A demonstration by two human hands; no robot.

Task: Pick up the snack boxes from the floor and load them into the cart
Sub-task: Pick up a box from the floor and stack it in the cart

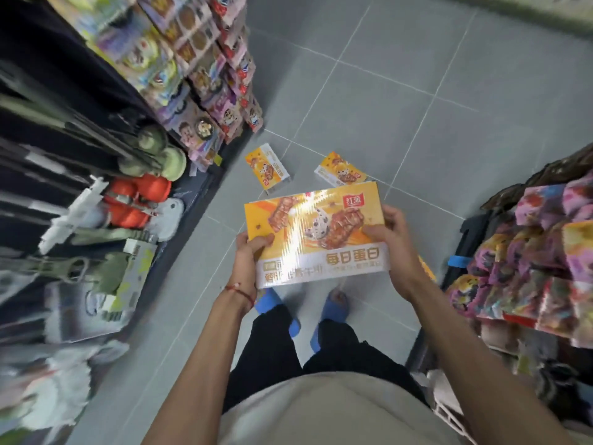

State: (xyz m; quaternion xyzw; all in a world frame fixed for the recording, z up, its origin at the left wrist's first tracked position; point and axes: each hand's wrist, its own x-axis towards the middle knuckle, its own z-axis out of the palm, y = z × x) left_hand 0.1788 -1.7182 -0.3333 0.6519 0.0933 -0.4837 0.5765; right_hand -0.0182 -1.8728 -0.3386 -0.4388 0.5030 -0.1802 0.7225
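Note:
I hold a yellow and white snack box [316, 234] flat in front of me, above my feet. My left hand [248, 253] grips its left edge and my right hand [390, 234] grips its right edge. Two more yellow snack boxes lie on the grey tiled floor beyond it: one [268, 167] near the foot of the left shelf, the other [340, 171] partly hidden behind the held box. A dark cart [467, 248] stands at my right, mostly covered by colourful packets. An orange edge [428, 268] shows beside my right wrist; I cannot tell what it belongs to.
A tall shelf [192, 75] of snack packets and toys lines the left side of the aisle. Colourful snack packets [532, 255] pile up at the right. Grey floor tiles [417, 101] stretch ahead. My blue slippers [333, 311] are below the box.

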